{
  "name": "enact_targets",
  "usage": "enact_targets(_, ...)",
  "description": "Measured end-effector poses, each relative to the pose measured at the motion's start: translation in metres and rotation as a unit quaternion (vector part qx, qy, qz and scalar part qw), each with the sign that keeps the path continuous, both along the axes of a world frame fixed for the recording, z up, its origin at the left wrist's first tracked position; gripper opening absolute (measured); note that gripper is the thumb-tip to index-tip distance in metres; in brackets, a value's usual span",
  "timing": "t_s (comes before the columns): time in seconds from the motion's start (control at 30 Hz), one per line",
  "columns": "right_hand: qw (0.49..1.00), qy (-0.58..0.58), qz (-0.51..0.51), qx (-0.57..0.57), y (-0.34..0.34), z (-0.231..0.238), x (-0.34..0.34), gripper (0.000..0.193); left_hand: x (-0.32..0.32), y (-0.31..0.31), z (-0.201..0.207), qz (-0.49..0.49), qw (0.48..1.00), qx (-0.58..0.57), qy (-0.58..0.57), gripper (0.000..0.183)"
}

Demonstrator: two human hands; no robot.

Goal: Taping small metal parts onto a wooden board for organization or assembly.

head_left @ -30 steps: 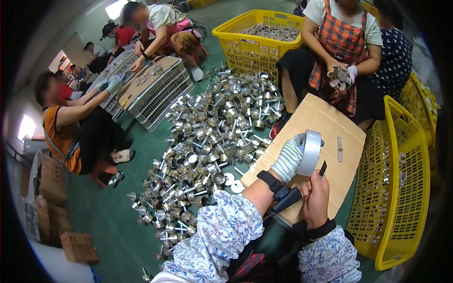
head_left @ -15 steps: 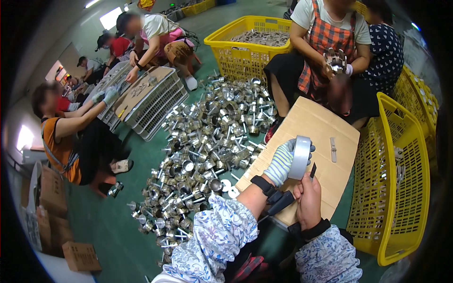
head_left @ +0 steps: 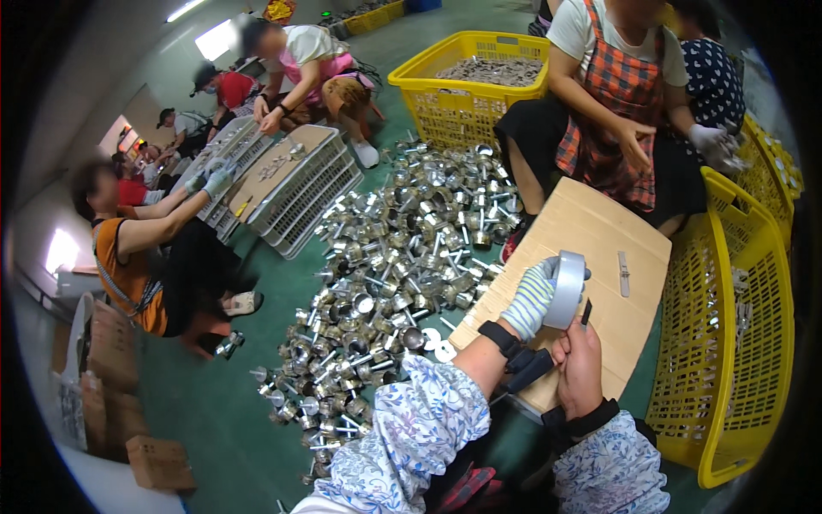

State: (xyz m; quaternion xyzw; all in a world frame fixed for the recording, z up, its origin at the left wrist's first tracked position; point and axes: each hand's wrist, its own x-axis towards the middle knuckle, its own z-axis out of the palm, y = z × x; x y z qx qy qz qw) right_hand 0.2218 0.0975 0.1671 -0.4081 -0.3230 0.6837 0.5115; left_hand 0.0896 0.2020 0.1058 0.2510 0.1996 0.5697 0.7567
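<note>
My left hand (head_left: pixel 529 300), in a striped glove, is closed around a wide silver-grey ring (head_left: pixel 566 289) held above a sheet of cardboard (head_left: pixel 599 227). Just below it, my bare right hand (head_left: pixel 580 367) is closed on a thin dark strip (head_left: pixel 586 312) whose tip points up toward the ring. The rest of that strip is hidden in my fist. Between my wrists lies a black-handled tool (head_left: pixel 529 370) with a thin metal shaft. A small flat metal clip (head_left: pixel 623 274) rests on the cardboard, right of the ring.
A big heap of metal cups with stems (head_left: pixel 402 265) covers the floor at left. Yellow baskets stand at the right (head_left: pixel 715 343) and behind the heap (head_left: pixel 471 94). A co-worker in a checked apron (head_left: pixel 612 94) sits across from me; others work around white crates (head_left: pixel 295 193).
The scene has shifted slightly right in view. My hands keep their hold on the ring and strip. The co-worker opposite has parted their hands, with metal pieces now in the gloved one.
</note>
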Motion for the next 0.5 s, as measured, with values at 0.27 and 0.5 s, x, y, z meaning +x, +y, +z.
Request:
enact_targets(0.27,1.0,-0.014,-0.013,-0.013,0.0,0.005,-0.001,0.022,0.005,-0.003,0.015,0.051,0.99,0.023,0.131,0.033)
enact_targets(0.5,1.0,-0.01,-0.022,-0.018,-0.001,-0.004,0.001,0.02,0.013,0.003,0.001,0.065,0.989,0.0,0.132,0.032)
